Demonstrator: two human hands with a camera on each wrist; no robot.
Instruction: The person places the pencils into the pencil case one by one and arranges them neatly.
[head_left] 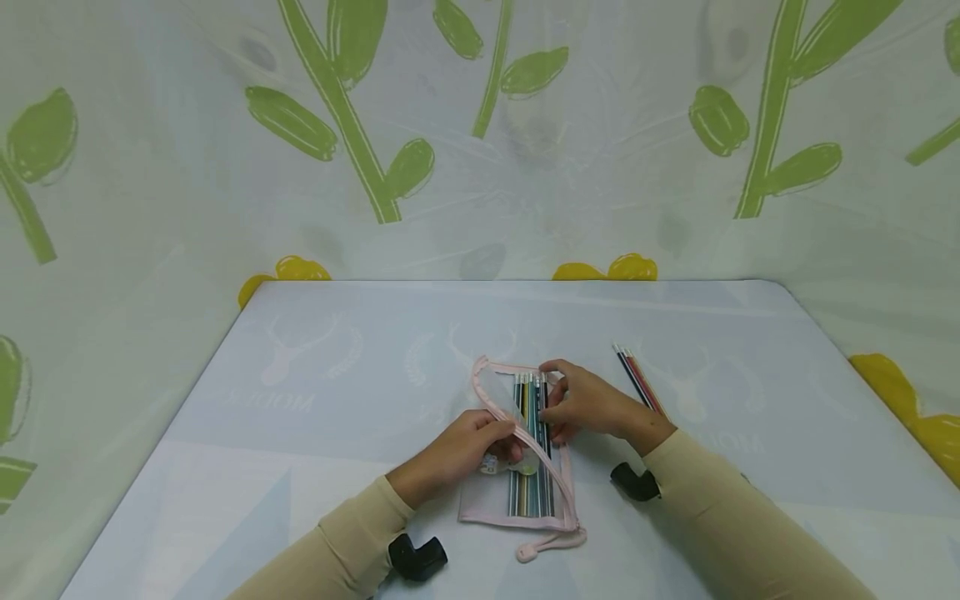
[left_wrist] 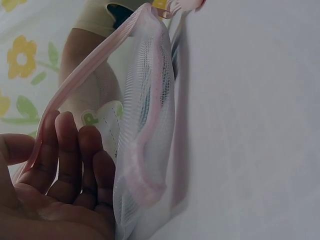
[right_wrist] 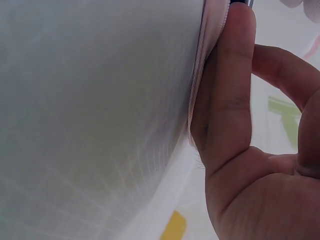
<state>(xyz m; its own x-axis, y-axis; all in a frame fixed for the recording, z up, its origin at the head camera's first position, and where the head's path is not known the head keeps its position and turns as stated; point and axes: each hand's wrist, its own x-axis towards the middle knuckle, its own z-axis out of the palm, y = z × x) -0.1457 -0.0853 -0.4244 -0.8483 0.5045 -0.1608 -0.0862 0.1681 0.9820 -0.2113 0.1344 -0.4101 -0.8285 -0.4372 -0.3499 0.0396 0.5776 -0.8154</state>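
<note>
A see-through mesh pencil case (head_left: 510, 522) with pink trim lies on the table, its zipped side gaping. Several pencils (head_left: 534, 496), mostly blue-green and dark, lie lengthwise inside it. My left hand (head_left: 476, 435) pinches the pink zipper edge (left_wrist: 82, 72) between thumb and fingers, lifting it away from the pencils. A white tag (left_wrist: 107, 122) with green print shows beside those fingers. At the case's right side, my right hand (head_left: 588, 402) reaches in at the opening, thumb touching the rightmost pencils. In the right wrist view its fingers (right_wrist: 232, 90) lie straight along the zipper edge.
Several loose pencils (head_left: 637, 377), dark and red, lie on the table (head_left: 360, 375) beyond the right wrist. A pink pull tab (head_left: 528, 552) trails from the case's near corner. Black wrist-worn pieces (head_left: 418, 558) sit at both sleeves. A leaf-patterned curtain (head_left: 600, 167) hangs behind.
</note>
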